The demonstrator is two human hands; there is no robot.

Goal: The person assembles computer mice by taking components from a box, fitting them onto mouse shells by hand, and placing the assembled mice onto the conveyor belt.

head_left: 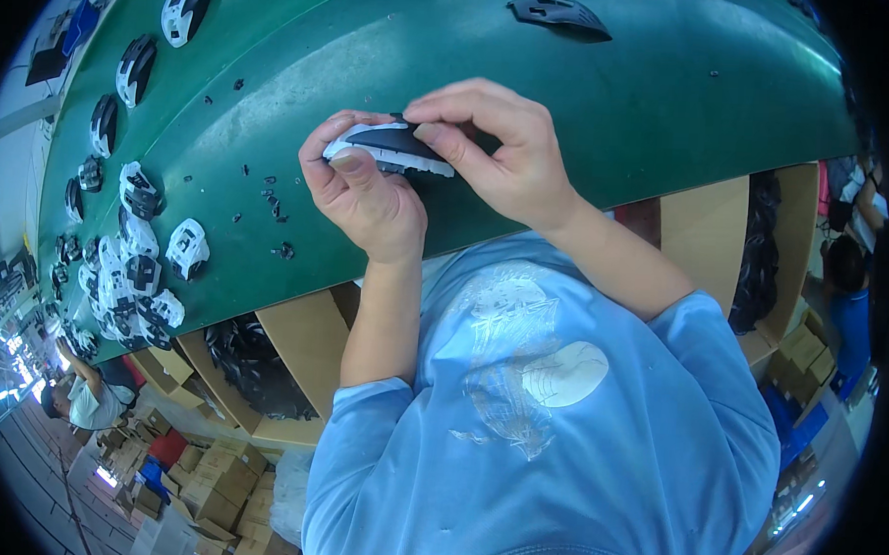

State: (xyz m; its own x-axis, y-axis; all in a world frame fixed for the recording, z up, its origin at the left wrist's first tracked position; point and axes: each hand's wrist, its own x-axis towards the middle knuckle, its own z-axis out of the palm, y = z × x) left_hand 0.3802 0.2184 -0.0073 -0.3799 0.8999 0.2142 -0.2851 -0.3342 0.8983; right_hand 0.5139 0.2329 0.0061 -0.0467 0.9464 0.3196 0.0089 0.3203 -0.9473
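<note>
Both my hands are over the near edge of the green table, working one piece between them: a black and white mouse shell, long axis roughly level, held just above the table surface.

Left hand: grip closed around the left end of the shell, thumb laid along its lower white edge, fingers curled behind it.

Right hand: grip closed on the right end, thumb pressing the lower edge, fingers arched over the black top. The two thumbs are near each other on the shell's underside rim.

Small black bits lie scattered on the table just left of my left hand. Farther left, a cluster of black and white shells is piled near the table edge, and single shells run in a row up the left side. One black shell lies alone at the far side, well apart from my hands. Below the table, cardboard bins hold dark parts.
</note>
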